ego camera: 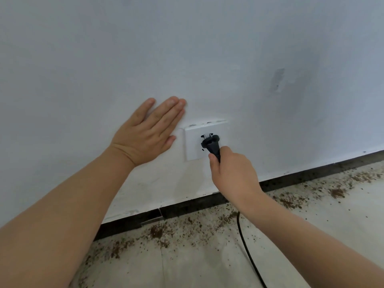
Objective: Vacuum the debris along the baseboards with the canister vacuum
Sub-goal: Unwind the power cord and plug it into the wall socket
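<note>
**Plugging in before the vacuuming starts**

The black plug (210, 142) is at the white wall socket (204, 140), its prongs showing, so it looks only partly seated, though the angle makes that hard to judge. The right hand (232, 173) has its grip closed around the plug's body, with the cord (247, 252) trailing down to the floor. The left hand (147, 132) lies flat and open on the wall (187, 48) beside the socket. Brown debris (158, 233) lies along the dark baseboard (187, 204). Next: a straight, firm push. The vacuum itself is out of view.
</note>
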The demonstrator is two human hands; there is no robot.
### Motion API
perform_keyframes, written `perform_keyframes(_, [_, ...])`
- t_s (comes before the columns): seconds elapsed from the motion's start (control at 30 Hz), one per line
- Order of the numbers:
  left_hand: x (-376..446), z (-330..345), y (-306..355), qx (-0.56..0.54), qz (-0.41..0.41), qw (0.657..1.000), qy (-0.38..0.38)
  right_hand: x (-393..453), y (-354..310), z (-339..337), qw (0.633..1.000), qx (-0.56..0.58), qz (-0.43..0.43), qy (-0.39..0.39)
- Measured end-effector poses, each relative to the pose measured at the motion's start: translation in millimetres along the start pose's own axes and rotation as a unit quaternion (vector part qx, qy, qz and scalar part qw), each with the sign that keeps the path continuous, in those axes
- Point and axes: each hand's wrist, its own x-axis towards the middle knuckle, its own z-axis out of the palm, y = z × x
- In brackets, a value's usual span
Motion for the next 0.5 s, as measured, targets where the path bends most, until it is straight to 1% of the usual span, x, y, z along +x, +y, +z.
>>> perform_keyframes(0.23, [1.0,4.4,-2.3,-0.002,0.0,1.0,0.015,-0.4,-19.4,-8.4,0.999,0.002,0.048,0.002])
perform_keyframes(0.37, [-0.4,4.8,-0.1,-0.01,0.002,1.0,0.014,7.0,-16.6,-11.1,0.998,0.021,0.056,0.013])
perform_keyframes(0.5, [-1.2,6.1,1.4,-0.005,0.002,1.0,0.014,15.9,-20.1,-18.8,0.998,0.015,0.064,0.015])
